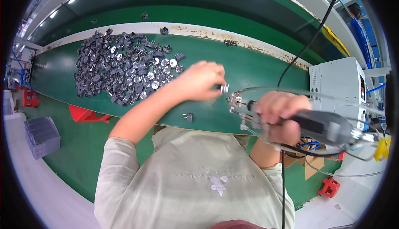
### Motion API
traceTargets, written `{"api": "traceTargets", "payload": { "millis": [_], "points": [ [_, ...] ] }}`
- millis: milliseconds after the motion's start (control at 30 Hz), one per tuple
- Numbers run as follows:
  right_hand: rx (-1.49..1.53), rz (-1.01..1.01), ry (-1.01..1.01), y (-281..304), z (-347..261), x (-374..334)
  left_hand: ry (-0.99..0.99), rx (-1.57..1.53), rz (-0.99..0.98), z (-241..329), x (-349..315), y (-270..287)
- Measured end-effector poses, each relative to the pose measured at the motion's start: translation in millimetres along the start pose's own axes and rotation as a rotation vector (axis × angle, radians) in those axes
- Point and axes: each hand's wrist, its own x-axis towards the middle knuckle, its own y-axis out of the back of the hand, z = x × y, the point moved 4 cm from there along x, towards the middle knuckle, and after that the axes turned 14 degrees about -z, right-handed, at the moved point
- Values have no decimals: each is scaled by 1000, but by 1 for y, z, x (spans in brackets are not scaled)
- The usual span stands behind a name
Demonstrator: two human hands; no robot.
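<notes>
My left hand point(203, 79) is closed around a small dark plug part point(223, 88), its pale metal end poking out past the fingertips. My right hand point(282, 114) wraps round a black and grey electric screwdriver point(320, 126). The tool's metal nose point(235, 101), with a clear tube running along it, points left and sits a little to the right of the held part, apart from it. A loose two-pin plug point(188, 117) lies by the near edge of the green table point(257, 71). Fingers of the left hand hide most of the part.
A large heap of dark plug parts point(124, 69) covers the table's left side. At the right stands a light grey machine box point(336, 85). A black cable point(309, 42) hangs down near it. Red stools point(329, 187) and a grey stack point(41, 137) stand on the floor.
</notes>
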Motion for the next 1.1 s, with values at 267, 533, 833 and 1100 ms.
{"api": "traceTargets", "payload": {
  "millis": [267, 533, 833, 1100],
  "points": [
    [-19, 42, -43, 7, 18, -12, 579, 284, 272, -163, 78, 77],
    [-86, 101, -45, 19, 3, -27, 85, -187, -315, 26, -43, 45],
    [-73, 113, -45, 19, 12, -18, 79, -318, -96, 25, -29, -11],
    [-64, 101, -64, 14, 7, -22, 191, -242, -190, 2, 19, -17]
  ]
}}
